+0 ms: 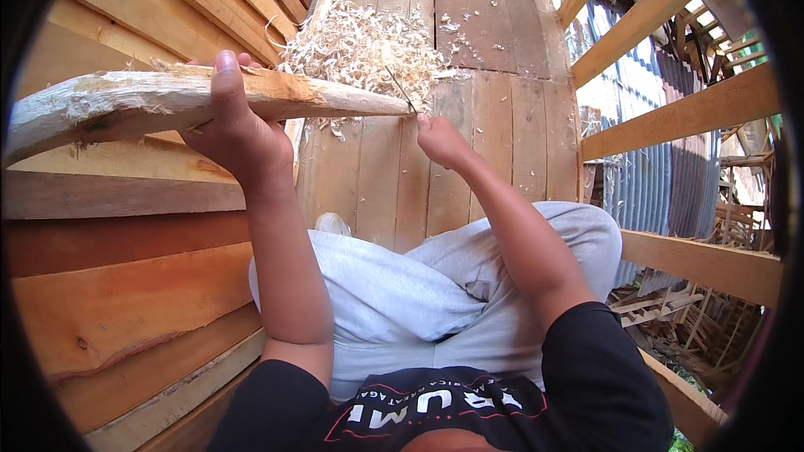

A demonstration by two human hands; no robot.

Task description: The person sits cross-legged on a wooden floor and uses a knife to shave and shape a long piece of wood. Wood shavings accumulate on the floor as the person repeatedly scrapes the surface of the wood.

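Much of the shavings heap (360, 46) lies beyond the carved stick (193, 100).

Plank floor (494, 75) bears a heap of wood shavings (360, 46)

Bare forearms, a black short-sleeved shirt, light grey trousers.

The person wore a black T-shirt (444, 418) whose short sleeves ended just above the elbows, one sleeve (599, 368) sitting snug round the right upper arm and the other (268, 402) round the left. White block lettering ran across the chest, framed by thin red outline strokes and a smaller line of pale print above it. Both forearms were bare, with no watch, band or glove on either wrist. The left hand (239, 130) and the right hand (440, 141) carried no rings that could be made out. The legs were covered by loose, light grey trousers (402, 293) of soft, creased cloth, folded into deep wrinkles at the lap and knees.
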